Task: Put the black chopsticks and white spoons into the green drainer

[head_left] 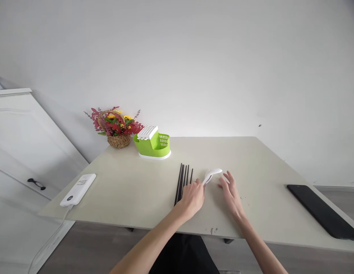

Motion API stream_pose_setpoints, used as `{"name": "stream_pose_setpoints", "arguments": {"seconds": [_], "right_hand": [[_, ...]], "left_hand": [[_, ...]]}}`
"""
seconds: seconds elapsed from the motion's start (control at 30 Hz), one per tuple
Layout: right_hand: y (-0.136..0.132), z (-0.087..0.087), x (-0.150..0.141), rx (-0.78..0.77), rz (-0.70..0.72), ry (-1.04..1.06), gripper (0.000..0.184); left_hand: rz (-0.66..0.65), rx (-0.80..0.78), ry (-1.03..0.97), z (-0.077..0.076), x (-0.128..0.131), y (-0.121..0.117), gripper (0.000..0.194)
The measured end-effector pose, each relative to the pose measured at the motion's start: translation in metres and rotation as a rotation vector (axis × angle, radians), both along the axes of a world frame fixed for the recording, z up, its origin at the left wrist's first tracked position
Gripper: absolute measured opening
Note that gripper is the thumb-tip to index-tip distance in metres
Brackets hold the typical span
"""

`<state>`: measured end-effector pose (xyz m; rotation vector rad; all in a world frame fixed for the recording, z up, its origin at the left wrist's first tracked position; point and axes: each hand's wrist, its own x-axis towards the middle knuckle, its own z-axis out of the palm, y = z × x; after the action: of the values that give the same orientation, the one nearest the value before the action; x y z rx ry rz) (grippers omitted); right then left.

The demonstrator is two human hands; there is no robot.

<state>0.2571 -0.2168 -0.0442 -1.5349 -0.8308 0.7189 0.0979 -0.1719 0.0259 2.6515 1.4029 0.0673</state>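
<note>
My left hand (192,198) is closed around the handle of a white spoon (213,172), whose bowl points up and to the right. A dark gap shows along the spoon's neck, and I cannot tell whether a second spoon is stacked with it. Just right of the bowl, my right hand (232,193) has its fingers apart and holds nothing. Several black chopsticks (180,182) lie side by side on the table (131,194), partly hidden behind my left hand.
A green and white utensil holder (152,146) stands near the wall, beside a wicker basket of artificial flowers (119,140). On the left lies a white power bank (79,189) with a cable. A long black flat object (322,211) rests along the right edge.
</note>
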Motion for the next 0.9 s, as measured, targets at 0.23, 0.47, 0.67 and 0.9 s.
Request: {"name": "stream_pose_setpoints", "arguments": {"seconds": [0.23,0.47,0.67,0.9], "right_hand": [[0.010,-0.001,0.000,-0.014,0.050,-0.216,0.087],[0.010,-0.014,-0.010,0.001,0.027,-0.499,0.070],[0.008,-0.017,-0.011,-0.009,0.032,-0.584,0.070],[-0.017,-0.012,0.005,-0.059,0.052,-0.516,0.077]], "left_hand": [[-0.030,0.017,0.092,-0.001,0.019,-0.008,0.028],[-0.083,0.108,0.163,-0.008,0.033,-0.012,0.032],[-0.096,0.179,0.198,-0.013,0.039,-0.017,0.030],[-0.133,0.071,0.081,0.005,0.014,0.016,0.054]]}}
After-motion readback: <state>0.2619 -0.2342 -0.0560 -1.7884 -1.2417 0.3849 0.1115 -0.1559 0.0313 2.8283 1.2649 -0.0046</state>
